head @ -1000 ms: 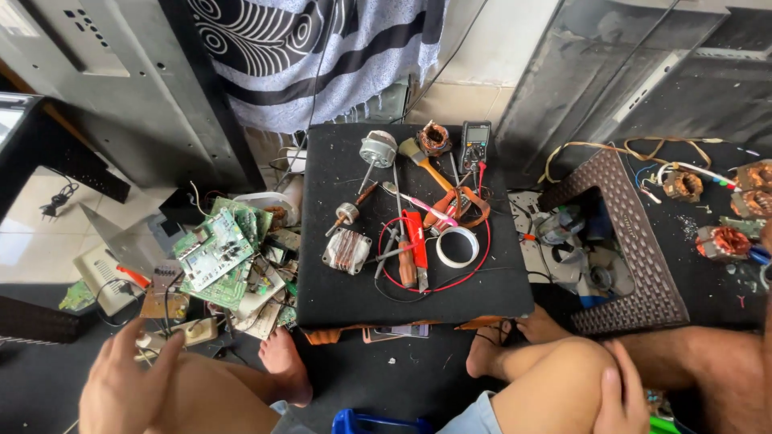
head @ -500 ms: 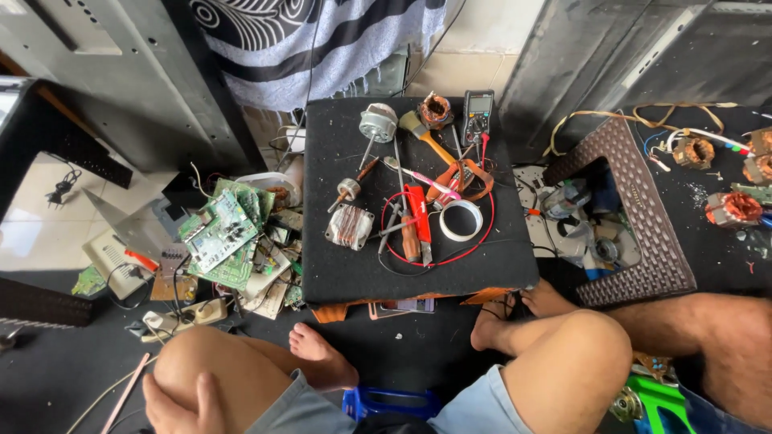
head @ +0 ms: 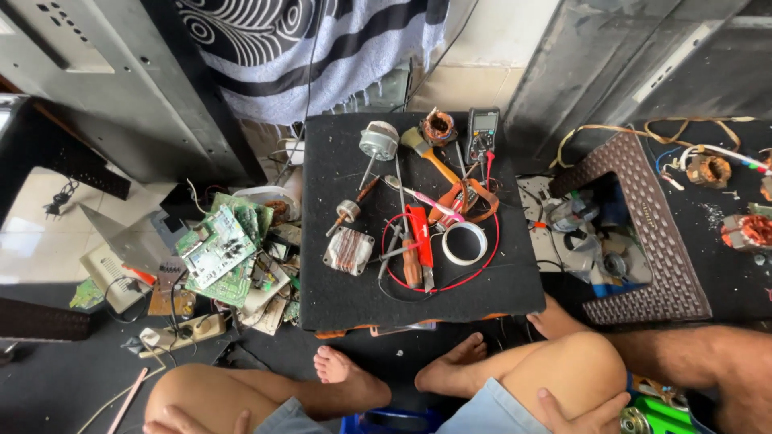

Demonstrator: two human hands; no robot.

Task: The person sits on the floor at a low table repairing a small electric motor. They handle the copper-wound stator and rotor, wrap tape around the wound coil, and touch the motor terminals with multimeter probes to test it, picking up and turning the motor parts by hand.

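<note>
My left hand (head: 189,419) rests on my left knee at the bottom edge and holds nothing. My right hand (head: 583,411) lies with spread fingers on my right thigh, also with nothing in it. Both are well short of the low black table (head: 338,297) in front of my bare feet. On it lie a small motor with a shaft (head: 378,141), a copper-wound stator (head: 439,127), a multimeter (head: 482,133), a wooden-handled brush (head: 422,149), a transformer (head: 348,251), a red-handled tool (head: 418,241), a white tape roll (head: 464,243) and a looped red wire (head: 490,241).
A heap of green circuit boards (head: 217,249) and cables lies on the floor to the left. A brown woven basket (head: 643,233) with parts stands to the right, with copper-wound motor cores (head: 744,229) beyond it. Another person's bare leg (head: 708,362) stretches in from the right.
My head has shifted, so the table sits lower and nearer in view. My right hand is back in view on my thigh. Nothing on the table has moved.
</note>
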